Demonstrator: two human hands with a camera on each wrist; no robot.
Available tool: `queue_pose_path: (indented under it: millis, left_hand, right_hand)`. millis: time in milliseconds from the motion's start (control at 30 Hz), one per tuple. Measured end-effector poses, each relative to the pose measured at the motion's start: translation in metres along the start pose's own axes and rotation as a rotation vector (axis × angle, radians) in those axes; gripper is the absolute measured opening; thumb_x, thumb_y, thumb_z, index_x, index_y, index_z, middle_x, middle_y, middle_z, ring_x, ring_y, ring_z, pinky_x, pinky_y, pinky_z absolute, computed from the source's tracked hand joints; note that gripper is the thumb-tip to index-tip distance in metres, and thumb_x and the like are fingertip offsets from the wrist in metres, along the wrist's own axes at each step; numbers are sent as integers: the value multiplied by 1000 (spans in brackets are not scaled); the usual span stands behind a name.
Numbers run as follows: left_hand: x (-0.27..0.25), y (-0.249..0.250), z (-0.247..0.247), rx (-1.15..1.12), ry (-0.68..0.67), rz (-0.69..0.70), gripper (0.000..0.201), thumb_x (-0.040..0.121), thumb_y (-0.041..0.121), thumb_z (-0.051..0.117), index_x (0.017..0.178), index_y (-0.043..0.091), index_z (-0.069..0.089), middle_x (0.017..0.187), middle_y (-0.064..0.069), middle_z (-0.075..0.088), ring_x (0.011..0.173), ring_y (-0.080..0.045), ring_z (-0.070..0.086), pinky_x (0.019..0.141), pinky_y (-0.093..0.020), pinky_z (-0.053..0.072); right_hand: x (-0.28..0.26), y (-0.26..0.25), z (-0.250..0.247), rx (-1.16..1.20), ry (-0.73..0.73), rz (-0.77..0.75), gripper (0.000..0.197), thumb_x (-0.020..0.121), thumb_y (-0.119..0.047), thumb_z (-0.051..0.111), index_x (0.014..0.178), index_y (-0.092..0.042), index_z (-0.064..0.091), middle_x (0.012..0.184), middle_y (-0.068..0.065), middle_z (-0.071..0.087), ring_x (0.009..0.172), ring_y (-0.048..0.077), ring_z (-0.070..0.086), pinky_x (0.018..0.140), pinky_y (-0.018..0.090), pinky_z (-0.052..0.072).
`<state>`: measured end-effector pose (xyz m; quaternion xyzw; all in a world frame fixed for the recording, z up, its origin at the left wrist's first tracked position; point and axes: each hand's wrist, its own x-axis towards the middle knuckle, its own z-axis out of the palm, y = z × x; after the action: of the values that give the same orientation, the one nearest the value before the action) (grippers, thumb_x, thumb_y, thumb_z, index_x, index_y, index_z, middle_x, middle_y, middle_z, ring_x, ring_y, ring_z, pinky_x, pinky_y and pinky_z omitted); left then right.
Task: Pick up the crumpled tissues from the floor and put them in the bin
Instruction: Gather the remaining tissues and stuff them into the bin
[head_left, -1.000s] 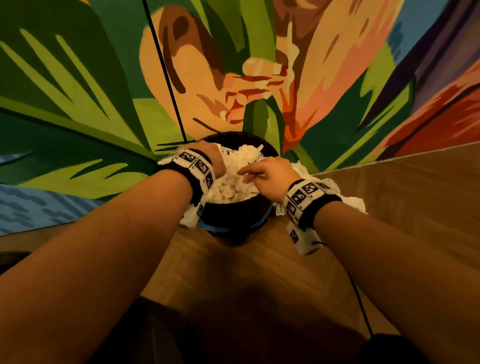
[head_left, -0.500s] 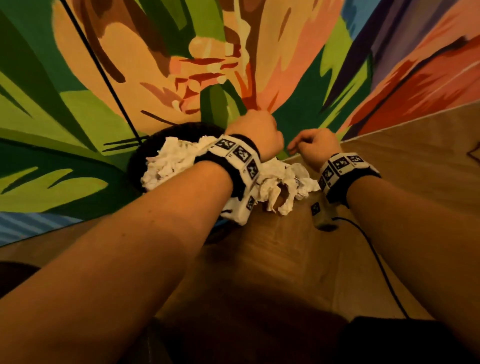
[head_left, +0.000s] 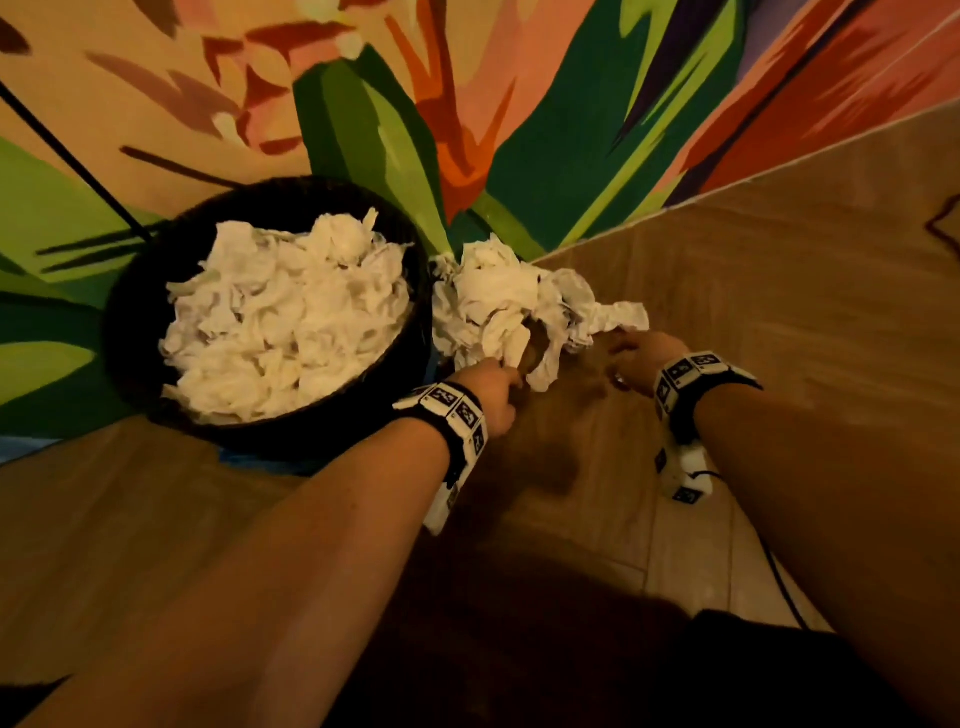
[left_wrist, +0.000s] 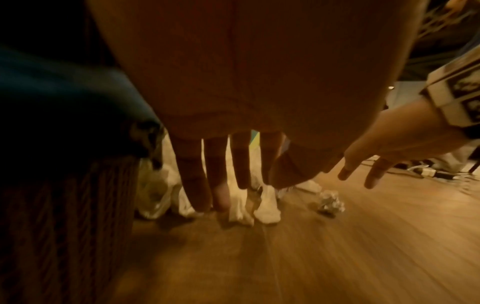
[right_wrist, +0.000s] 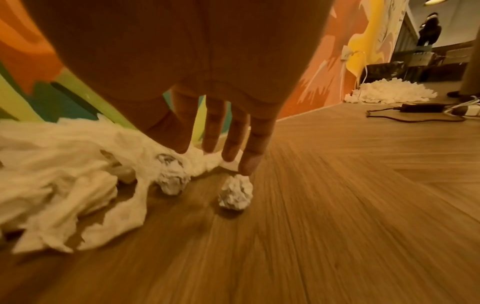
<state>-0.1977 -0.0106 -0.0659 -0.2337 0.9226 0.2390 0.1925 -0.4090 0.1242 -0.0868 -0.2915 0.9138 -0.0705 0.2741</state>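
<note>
A round black bin (head_left: 130, 291) stands against the wall, heaped to the rim with white crumpled tissues (head_left: 285, 322). Right beside it, more crumpled tissues (head_left: 498, 301) lie in a pile on the wooden floor. My left hand (head_left: 511, 374) is at the pile's near edge, its fingers (left_wrist: 194, 185) straight and pointing down at the tissues (left_wrist: 267, 207), holding nothing. My right hand (head_left: 623, 353) is at the pile's right end; its straight fingertips (right_wrist: 246, 164) touch a tissue strip (right_wrist: 207, 162) just above a small tissue ball (right_wrist: 235, 194).
A painted mural wall (head_left: 571, 130) runs behind the bin and pile. The bin's wall (left_wrist: 64, 226) is just left of my left hand. Further along the wall lie cables with an adapter (right_wrist: 420, 108) and another white heap (right_wrist: 387, 93); a person (right_wrist: 428, 30) stands far off.
Both hands left the top of the full bin, swung to the right and dropped to the floor pile beside it. Their fingers are now stretched out at the tissues.
</note>
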Motion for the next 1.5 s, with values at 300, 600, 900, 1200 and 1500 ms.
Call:
queue_pose_path:
  millis: [300,600,900,1200,1500]
  left_hand:
    - [44,-26,46,-185,40,-79,73,89,20,55,151,35,20,158,-4,12,134,-34,39,102,-40,46]
    - [54,-34,64,-84,-77,-90,81,91,21,55,156,27,6,162,4,1,132,-33,42,103,-36,43]
    - [30,-36,81,-294,283,-148,24,84,21,64,67,23,47,85,7,52,78,-20,57,66,-26,42]
    - [24,-20,76,-456,426,-56,20,80,-5,47,82,15,47,96,-2,49,79,-21,52,70,-32,46]
    - [35,-24,67,-419,437,-72,45,76,-14,50,109,18,53,126,1,34,90,-25,56,82,-36,51]
  right_hand:
    - [22,16,42,-81,-94,34,61,92,-27,57,148,-26,33,157,8,21,131,34,43,102,41,45]
    - [5,-7,82,-28,-179,72,12,88,-17,63,99,-19,60,110,9,61,94,25,61,80,35,53]
    - [10,-41,84,-34,-252,-187,87,83,4,55,146,-49,27,160,-18,-6,147,32,9,114,51,29]
    - [2,-29,99,-101,-99,-196,27,93,-21,56,119,-21,61,125,2,57,102,17,53,85,30,45]
    - [-5,-24,114,99,-108,4,66,86,-20,66,144,-28,35,153,8,21,128,30,45,97,36,46]
